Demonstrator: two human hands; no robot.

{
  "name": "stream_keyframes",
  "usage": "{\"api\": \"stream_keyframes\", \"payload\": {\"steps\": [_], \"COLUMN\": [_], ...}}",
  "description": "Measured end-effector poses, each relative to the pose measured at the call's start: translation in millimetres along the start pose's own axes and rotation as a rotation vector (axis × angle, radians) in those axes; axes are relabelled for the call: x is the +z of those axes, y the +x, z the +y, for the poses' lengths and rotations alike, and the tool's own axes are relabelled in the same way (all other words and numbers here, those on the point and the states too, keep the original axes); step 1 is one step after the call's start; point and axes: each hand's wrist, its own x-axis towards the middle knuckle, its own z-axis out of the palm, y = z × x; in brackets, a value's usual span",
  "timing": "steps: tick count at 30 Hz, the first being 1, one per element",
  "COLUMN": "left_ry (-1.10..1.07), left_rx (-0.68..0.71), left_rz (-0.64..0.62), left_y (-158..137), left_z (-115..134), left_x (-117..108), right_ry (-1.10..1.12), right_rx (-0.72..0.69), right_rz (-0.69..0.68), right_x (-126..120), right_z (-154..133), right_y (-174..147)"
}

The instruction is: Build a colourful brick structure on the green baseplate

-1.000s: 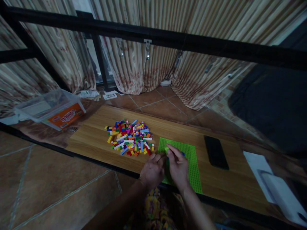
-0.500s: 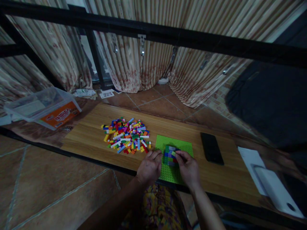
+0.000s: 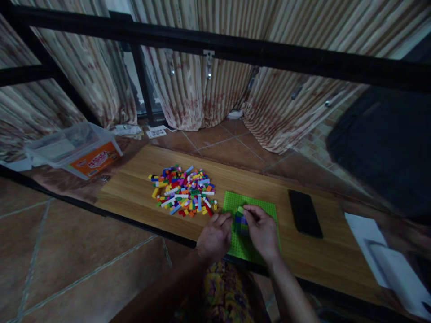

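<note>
A green studded baseplate [image 3: 254, 255] lies near the front edge of the wooden board. On it stands a small block of stacked toy bricks [image 3: 241, 224] in blue, green and purple, partly covered by my right hand [image 3: 263, 231]. Thumb and forefinger of that hand pinch a light green brick [image 3: 240, 209] at the top of the stack; whether it is pressed on, I cannot tell. My left hand [image 3: 215, 235] rests at the baseplate's left edge, its fingers curled together. Whatever is under those fingers is hidden.
A pile of loose coloured bricks [image 3: 185, 190] lies left of the baseplate on the wooden board [image 3: 128, 188]. To the right are a black phone [image 3: 305, 213] and white paper [image 3: 365, 237]. A clear plastic box [image 3: 72, 150] with an orange label stands far left.
My right hand has shifted the light green brick from the right side of the stack to its far end. The left hand stays beside the baseplate. The whole view has moved slightly.
</note>
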Motion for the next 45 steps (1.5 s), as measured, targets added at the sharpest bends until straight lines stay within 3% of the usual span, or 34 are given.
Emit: {"api": "stream_keyframes", "payload": {"steps": [7,12,17,25,37,45], "left_ry": [-0.007,-0.027,0.0,-0.013,-0.003,0.02], "left_rx": [-0.055,-0.044,0.002,-0.034,-0.05,-0.033], "left_rz": [-0.046,-0.022,-0.033,-0.053,-0.049,-0.047], "left_y": [0,1,0,0,-1,-1], "left_z": [6,7,4,5,6,6], "left_x": [-4,-5,-3,-4,-3,-4], "right_ry": [-0.182,-0.257,-0.408,-0.5,-0.646,-0.675], "right_rx": [-0.162,-0.213,-0.281,-0.465,-0.525,-0.503], "right_rz": [-0.2,-0.293,-0.226,-0.415,-0.536,-0.536], "right_x": [52,72,78,87,84,84], "right_z": [-30,-40,-44,-37,-38,-33], "right_y": [32,44,60,87,103,100]}}
